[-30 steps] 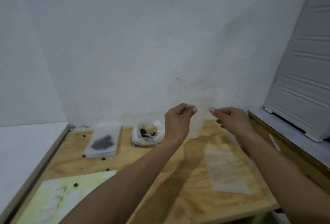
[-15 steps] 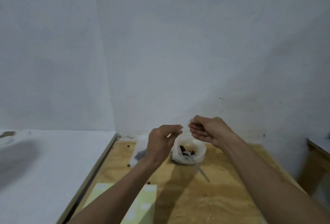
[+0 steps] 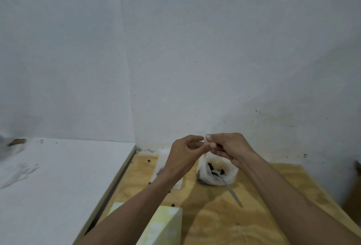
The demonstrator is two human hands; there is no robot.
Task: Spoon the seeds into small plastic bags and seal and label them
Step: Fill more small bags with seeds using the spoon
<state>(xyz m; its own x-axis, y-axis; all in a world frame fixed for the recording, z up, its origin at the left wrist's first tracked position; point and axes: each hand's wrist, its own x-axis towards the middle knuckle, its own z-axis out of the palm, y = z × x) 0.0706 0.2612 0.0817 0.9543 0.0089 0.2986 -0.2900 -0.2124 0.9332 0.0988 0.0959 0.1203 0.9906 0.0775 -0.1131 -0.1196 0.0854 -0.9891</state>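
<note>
Both hands have drawn together above the surface's far edge: my left hand (image 3: 185, 154) and right hand (image 3: 227, 149) pinch a small clear bag (image 3: 205, 143), apparently opening its mouth. Next comes the spoon (image 3: 227, 185) standing in the seed bag (image 3: 217, 172).

seed bag (image 3: 216, 172) and spoon (image 3: 233, 194) mid-table, bare wood (image 3: 214, 223) nearer

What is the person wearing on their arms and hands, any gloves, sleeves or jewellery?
Nothing shows: the left hand and right hand are bare, without gloves, rings or a watch. Both forearms are uncovered right to the frame's lower edge, so no sleeves are visible.
</note>
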